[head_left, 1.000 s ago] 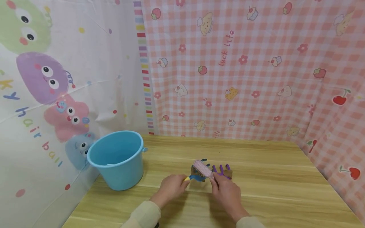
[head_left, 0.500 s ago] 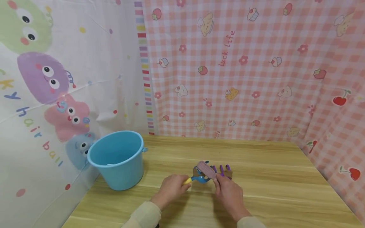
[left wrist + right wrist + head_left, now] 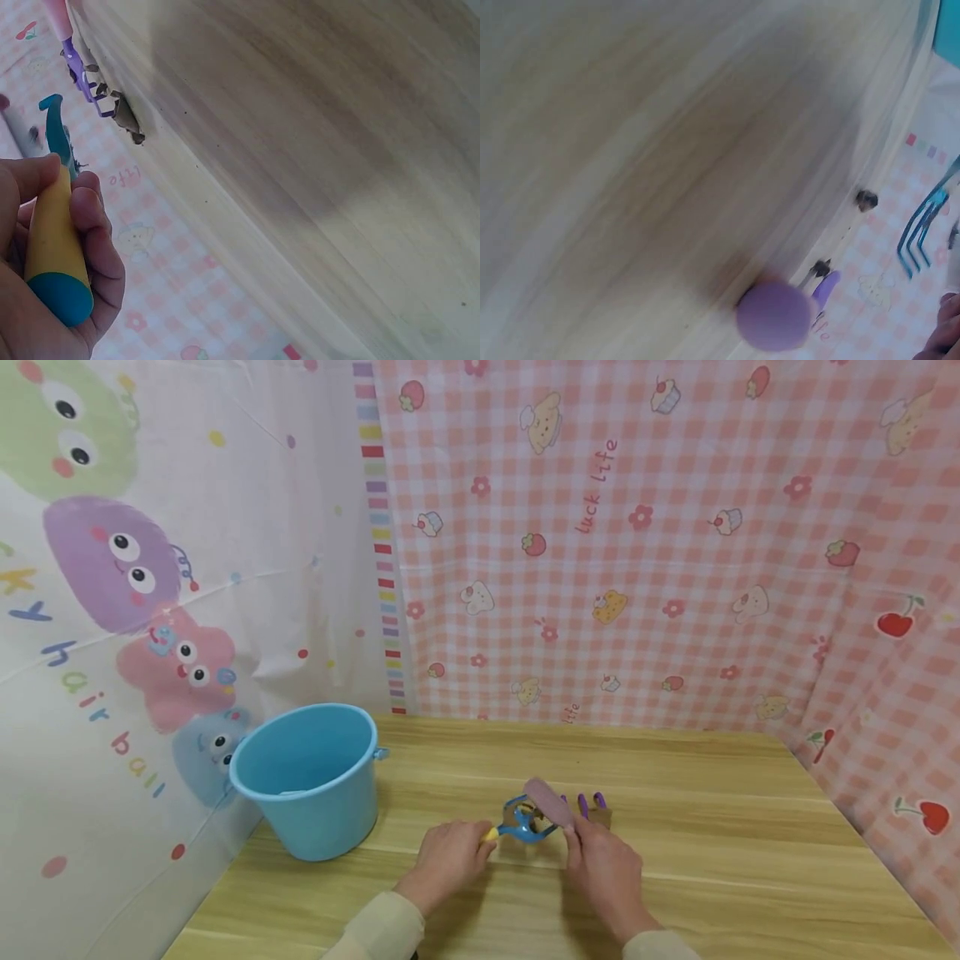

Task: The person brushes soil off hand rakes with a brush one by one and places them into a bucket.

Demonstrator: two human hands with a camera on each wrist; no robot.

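My left hand (image 3: 450, 860) grips the yellow handle (image 3: 56, 236) of a small blue hand rake (image 3: 528, 836), its tines held up off the table. My right hand (image 3: 607, 870) holds a flat pinkish brush (image 3: 549, 802) by its handle, close over the rake's tines. Brown bits show around the tines. Behind the right hand lies a purple hand rake (image 3: 599, 799) with a pink handle (image 3: 58, 16), partly hidden in the head view. A brown, leaf-like piece (image 3: 127, 120) sits at its tines. Only fingertips (image 3: 943, 330) of the right hand show in the right wrist view.
A light-blue bucket (image 3: 318, 827) stands on the table's left side. Dark brown clumps (image 3: 866, 200) lie on the wood-grain table (image 3: 712, 860). Patterned cloths (image 3: 600, 568) hang behind and at both sides.
The brush has shifted slightly right and tilted over the blue rake, showing less of its dotted face. The blue rake has turned, and its head is more visible. The bucket has not moved.
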